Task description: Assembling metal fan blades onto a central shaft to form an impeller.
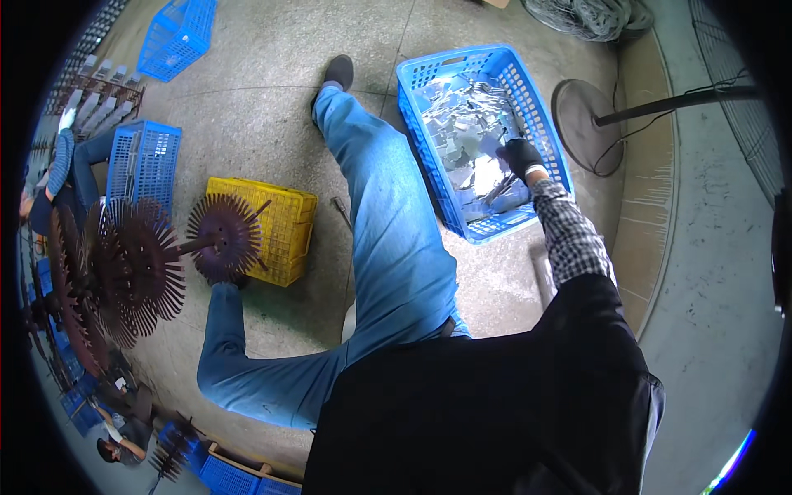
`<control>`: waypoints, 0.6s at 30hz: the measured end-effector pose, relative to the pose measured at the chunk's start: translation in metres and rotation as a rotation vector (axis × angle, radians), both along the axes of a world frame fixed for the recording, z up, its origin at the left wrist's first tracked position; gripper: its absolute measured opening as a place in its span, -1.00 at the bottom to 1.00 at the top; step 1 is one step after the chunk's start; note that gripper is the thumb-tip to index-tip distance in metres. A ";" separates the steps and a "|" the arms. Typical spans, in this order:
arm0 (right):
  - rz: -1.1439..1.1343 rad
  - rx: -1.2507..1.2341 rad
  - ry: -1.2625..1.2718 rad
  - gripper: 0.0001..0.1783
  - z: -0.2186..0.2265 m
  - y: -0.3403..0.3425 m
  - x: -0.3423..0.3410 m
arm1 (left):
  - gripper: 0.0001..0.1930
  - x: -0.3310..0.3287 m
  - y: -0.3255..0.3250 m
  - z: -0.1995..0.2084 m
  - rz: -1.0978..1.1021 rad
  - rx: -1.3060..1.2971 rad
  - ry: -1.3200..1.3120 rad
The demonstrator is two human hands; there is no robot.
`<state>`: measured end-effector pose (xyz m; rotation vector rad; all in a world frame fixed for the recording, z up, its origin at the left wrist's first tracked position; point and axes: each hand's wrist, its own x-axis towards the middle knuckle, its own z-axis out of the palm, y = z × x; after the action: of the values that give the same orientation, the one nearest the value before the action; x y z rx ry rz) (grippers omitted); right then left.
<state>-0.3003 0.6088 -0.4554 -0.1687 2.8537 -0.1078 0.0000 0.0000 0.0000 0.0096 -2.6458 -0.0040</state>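
Observation:
My right hand (521, 157), in a black glove, reaches over the right wall of a large blue plastic crate (421, 148). Its fingers look bent and pressed together at the loose, shiny flat metal pieces (466, 140) heaped inside. What they grip, if anything, is too dark to make out. A checked sleeve (569, 231) covers that forearm. My left hand does not show. To the left of my legs stands a rack of round, dark reddish disks with slotted rims (140, 272), its shaft ending over a yellow crate (285, 223).
A round stand base (577, 124) with a pole and cable stands right of the blue crate, close to the wall. Another blue crate (177, 41) lies at the upper left. Co-workers sit along the left side, near a further blue crate (153, 165) and racks.

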 end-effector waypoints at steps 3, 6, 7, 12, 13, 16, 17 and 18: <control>-0.292 -0.622 -0.161 -0.71 0.066 -0.048 0.013 | -0.59 -0.006 0.023 -0.090 -0.129 0.478 -0.177; -0.275 -0.903 -0.297 -0.62 0.157 -0.120 0.057 | -0.53 -0.002 0.050 -0.168 -0.210 0.936 -0.333; -0.228 -1.222 -0.385 -0.65 0.171 -0.133 0.072 | -0.50 -0.006 0.064 -0.190 -0.243 1.088 -0.375; 0.158 -1.304 -0.766 -0.64 0.167 -0.264 0.126 | -0.63 -0.021 0.094 -0.312 -0.199 1.392 -0.492; 0.214 -1.005 -0.909 -0.56 0.170 -0.291 0.133 | -0.65 -0.014 0.088 -0.328 -0.178 1.078 -0.452; 0.337 -0.796 -0.856 -0.63 0.143 -0.350 0.148 | -0.66 0.002 0.065 -0.371 0.046 1.058 -0.371; 0.564 -0.643 -0.331 -0.60 0.141 -0.366 0.156 | -0.66 0.004 0.060 -0.378 0.154 1.048 -0.333; 0.751 -0.458 0.199 -0.56 0.138 -0.378 0.162 | -0.66 0.007 0.056 -0.384 0.259 1.037 -0.295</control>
<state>-0.1378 0.2303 -0.3174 -1.3720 2.6886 -0.6036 0.0067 0.0558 -0.3843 0.7320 -2.5778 -1.3470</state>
